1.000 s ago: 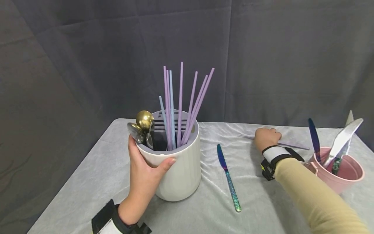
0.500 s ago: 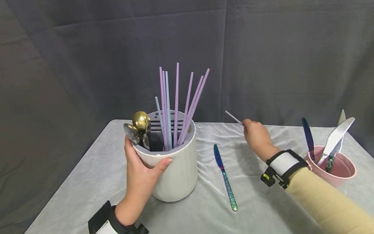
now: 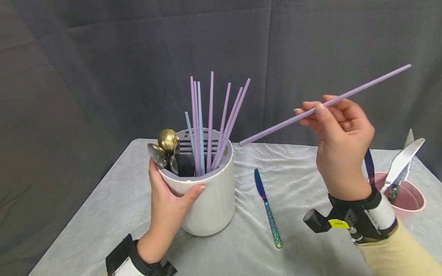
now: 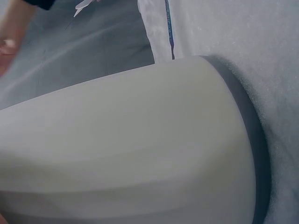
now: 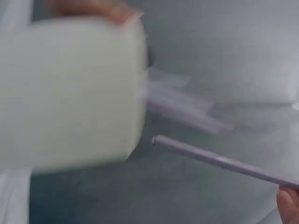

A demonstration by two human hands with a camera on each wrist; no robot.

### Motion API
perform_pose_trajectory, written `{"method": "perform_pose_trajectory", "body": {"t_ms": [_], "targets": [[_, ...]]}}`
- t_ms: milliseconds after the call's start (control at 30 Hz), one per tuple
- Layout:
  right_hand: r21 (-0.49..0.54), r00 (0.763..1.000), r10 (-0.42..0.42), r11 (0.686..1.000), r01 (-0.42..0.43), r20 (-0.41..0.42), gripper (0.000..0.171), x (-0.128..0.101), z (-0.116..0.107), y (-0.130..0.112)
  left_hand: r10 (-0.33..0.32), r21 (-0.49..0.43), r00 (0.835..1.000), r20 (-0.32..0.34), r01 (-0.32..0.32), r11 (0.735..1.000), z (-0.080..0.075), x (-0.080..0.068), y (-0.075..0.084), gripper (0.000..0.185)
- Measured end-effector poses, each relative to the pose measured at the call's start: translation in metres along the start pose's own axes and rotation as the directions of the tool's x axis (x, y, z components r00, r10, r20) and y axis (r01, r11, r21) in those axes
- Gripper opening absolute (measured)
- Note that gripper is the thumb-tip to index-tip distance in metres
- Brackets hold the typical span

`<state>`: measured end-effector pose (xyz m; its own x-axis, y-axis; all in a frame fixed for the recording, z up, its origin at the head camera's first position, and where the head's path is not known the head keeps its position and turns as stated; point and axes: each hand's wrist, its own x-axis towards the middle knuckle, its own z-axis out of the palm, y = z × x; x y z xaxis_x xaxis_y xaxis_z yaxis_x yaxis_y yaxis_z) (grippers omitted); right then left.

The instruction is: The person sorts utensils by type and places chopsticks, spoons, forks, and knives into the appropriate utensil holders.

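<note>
My left hand (image 3: 169, 211) grips the white ribbed utensil holder (image 3: 210, 209) at its left rim, thumb on the front wall. Lilac chopsticks (image 3: 211, 115), light-blue chopsticks (image 3: 200, 126) and spoons (image 3: 168, 141) stand in it. Raised at the right, my right hand (image 3: 345, 142) pinches a lilac chopstick (image 3: 279, 126) between thumb and fingers. It slants, its lower end pointing left and apart from the holder. In the right wrist view this chopstick (image 5: 219, 161) lies beside the blurred holder (image 5: 70, 98). The holder's wall (image 4: 131, 135) fills most of the left wrist view.
A table knife (image 3: 267, 207) with an iridescent blade and glittery handle lies on the grey cloth right of the holder. Further right stands a pink cup (image 3: 416, 199) holding several knives (image 3: 402, 161), partly behind my right wrist. A dark curtain (image 3: 138, 69) hangs behind the table.
My right hand has picked up the lilac chopstick from the table's back, lifted it and turned so the palm side shows. The left hand still holds the holder.
</note>
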<state>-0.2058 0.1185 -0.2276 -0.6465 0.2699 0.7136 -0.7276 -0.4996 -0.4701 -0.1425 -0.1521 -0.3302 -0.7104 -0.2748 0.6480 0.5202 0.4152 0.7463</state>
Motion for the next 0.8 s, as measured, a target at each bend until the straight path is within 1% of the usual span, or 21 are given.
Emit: {"method": "perform_pose_trajectory", "body": {"t_ms": [67, 100, 167, 200, 267, 333, 400, 467, 533, 633, 700, 800], "targets": [[0.076, 1.000, -0.015, 0.997, 0.014, 0.003, 0.018, -0.002, 0.014, -0.009, 0.002, 0.002, 1.000, -0.005, -0.002, 1.000, -0.001, 0.000, 0.000, 0.124], [0.095, 1.000, -0.018, 0.995, 0.016, 0.023, 0.018, -0.004, 0.020, -0.011, 0.002, 0.003, 1.000, -0.006, -0.002, 1.000, -0.001, 0.000, 0.000, 0.124], [0.107, 0.996, -0.023, 0.994, 0.013, 0.092, 0.016, -0.010, 0.030, -0.011, -0.001, -0.004, 1.000, -0.003, 0.001, 1.000, -0.002, 0.000, -0.001, 0.123], [0.092, 0.991, -0.024, 0.996, 0.012, 0.131, 0.017, -0.013, 0.035, -0.009, -0.003, -0.006, 1.000, -0.001, 0.003, 1.000, -0.002, 0.000, -0.001, 0.122], [0.022, 0.974, -0.029, 0.999, 0.024, 0.223, 0.019, -0.019, 0.042, -0.003, -0.005, -0.014, 1.000, 0.003, 0.005, 1.000, -0.002, 0.001, -0.001, 0.122], [-0.068, 0.951, -0.014, 0.997, 0.037, 0.308, 0.019, -0.025, 0.047, 0.004, -0.007, -0.017, 1.000, 0.007, 0.007, 1.000, -0.002, 0.001, -0.001, 0.122], [-0.170, 0.924, 0.021, 0.984, 0.047, 0.381, 0.017, -0.031, 0.051, 0.011, -0.009, -0.012, 1.000, 0.010, 0.009, 1.000, -0.002, 0.000, -0.001, 0.122], [-0.246, 0.899, 0.072, 0.968, 0.041, 0.432, 0.017, -0.036, 0.055, 0.017, -0.010, -0.003, 1.000, 0.012, 0.010, 1.000, -0.002, 0.000, 0.000, 0.122], [-0.298, 0.882, 0.127, 0.954, 0.016, 0.454, 0.019, -0.040, 0.058, 0.023, -0.006, 0.005, 1.000, 0.011, 0.006, 1.000, -0.001, 0.000, 0.000, 0.123], [-0.369, 0.867, 0.207, 0.929, -0.029, 0.453, 0.018, -0.043, 0.063, 0.029, 0.010, 0.001, 1.000, 0.006, -0.010, 1.000, 0.000, 0.001, 0.000, 0.122], [-0.415, 0.854, 0.269, 0.907, -0.070, 0.445, 0.016, -0.045, 0.066, 0.031, 0.021, -0.012, 1.000, 0.007, -0.021, 1.000, 0.000, 0.002, 0.001, 0.121], [-0.490, 0.835, 0.332, 0.867, -0.088, 0.439, 0.013, -0.048, 0.068, 0.033, 0.021, -0.017, 1.000, 0.011, -0.021, 1.000, 0.000, 0.002, 0.001, 0.120]]}}
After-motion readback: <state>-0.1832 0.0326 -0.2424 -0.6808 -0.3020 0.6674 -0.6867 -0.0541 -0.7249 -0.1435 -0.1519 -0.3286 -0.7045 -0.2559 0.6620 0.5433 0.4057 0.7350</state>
